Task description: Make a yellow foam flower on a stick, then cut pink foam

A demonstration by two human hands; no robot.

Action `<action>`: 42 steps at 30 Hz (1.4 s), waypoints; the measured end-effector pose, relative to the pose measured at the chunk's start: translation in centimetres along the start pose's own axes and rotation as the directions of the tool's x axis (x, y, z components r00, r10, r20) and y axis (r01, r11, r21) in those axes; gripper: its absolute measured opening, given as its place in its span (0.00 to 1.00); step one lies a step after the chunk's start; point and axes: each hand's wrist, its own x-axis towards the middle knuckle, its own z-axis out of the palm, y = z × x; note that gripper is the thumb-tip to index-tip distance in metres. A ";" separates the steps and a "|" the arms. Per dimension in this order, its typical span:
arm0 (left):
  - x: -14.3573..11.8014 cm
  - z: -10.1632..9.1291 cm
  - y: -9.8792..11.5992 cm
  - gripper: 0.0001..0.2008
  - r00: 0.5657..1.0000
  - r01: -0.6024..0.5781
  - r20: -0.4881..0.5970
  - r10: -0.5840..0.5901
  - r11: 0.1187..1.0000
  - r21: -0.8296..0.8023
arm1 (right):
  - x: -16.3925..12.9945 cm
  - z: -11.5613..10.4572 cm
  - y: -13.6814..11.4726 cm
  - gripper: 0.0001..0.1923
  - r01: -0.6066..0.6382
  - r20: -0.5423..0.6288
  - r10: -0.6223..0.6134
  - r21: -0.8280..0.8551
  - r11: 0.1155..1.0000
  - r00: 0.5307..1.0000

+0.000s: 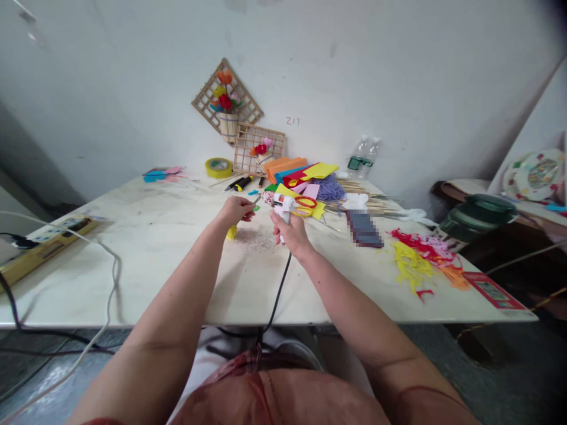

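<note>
My right hand is wrapped round the handle of a white hot glue gun, and its nozzle points left. A black cord runs from its grip down over the table's front edge. Opposite the nozzle, my left hand is closed in a pinch on a thin stem. A small green piece shows by its fingertips. Just under that hand is a yellow piece; whether it joins the stem I cannot tell. Orange-handled scissors lie behind the glue gun.
Felt sheets, purple yarn and thin sticks lie at the back. Two grids with flowers lean on the wall. A phone and coloured scraps are right. A power strip is left.
</note>
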 end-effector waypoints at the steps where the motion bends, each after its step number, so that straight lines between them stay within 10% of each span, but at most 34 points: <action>1: 0.2 0.0 -0.2 0.08 1.000 -0.015 -0.010 0.015 0.999 0.036 | 0.0 0.0 0.0 0.23 -0.003 0.000 0.003 -0.001 1.000 1.000; 10: 0.4 0.0 -1.4 0.12 0.984 -0.129 -0.060 0.167 0.907 0.400 | 0.3 -0.2 0.3 0.23 -0.006 -0.015 0.006 -0.003 1.000 1.000; 42: -0.5 -0.7 -0.4 0.10 0.997 -0.068 0.041 0.058 0.947 0.313 | 0.4 -0.3 0.3 0.29 -0.087 0.024 0.089 -0.088 0.992 0.996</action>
